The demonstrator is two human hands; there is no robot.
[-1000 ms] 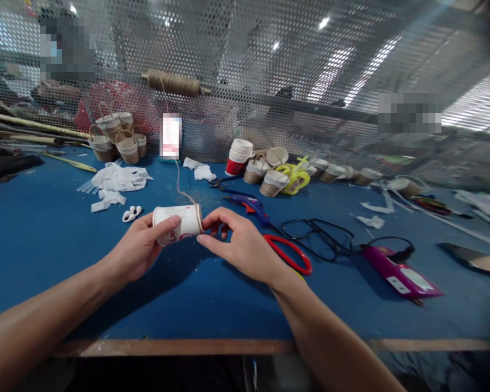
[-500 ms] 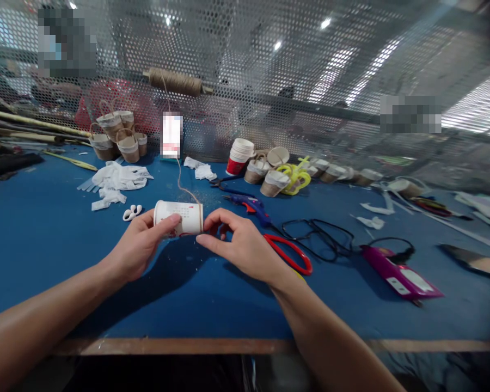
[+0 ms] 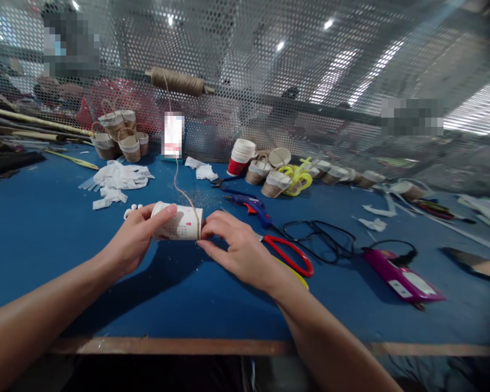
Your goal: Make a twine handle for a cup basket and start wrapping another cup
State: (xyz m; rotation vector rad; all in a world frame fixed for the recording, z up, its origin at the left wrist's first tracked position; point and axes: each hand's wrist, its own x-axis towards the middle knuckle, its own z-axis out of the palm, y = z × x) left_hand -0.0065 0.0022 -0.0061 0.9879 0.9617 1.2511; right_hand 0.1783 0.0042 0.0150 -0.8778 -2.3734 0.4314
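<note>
A white printed paper cup (image 3: 179,222) lies on its side in the air above the blue table, gripped around its left part by my left hand (image 3: 134,237), thumb on top. Twine (image 3: 183,191) runs down from a spool (image 3: 177,81) on the mesh and lies around the cup's right end. My right hand (image 3: 237,245) is closed at that end, its thumb and fingertips pinching the edge beside the twine. What the curled fingers hide there cannot be seen. Behind the right hand are red-handled scissors (image 3: 289,255) and a blue glue gun (image 3: 251,208).
Twine-wrapped little baskets (image 3: 129,146) stand at the back left, more (image 3: 275,184) at the back right beside stacked cups (image 3: 240,157). White cloth scraps (image 3: 120,177) lie left. A black cable (image 3: 326,239) leads to a purple power strip (image 3: 404,276). A perforated metal screen (image 3: 228,65) closes the back.
The cup has turned in my hands, so its print and the twine's contact point have shifted toward me. My right fingers have closed in on the cup's end.
</note>
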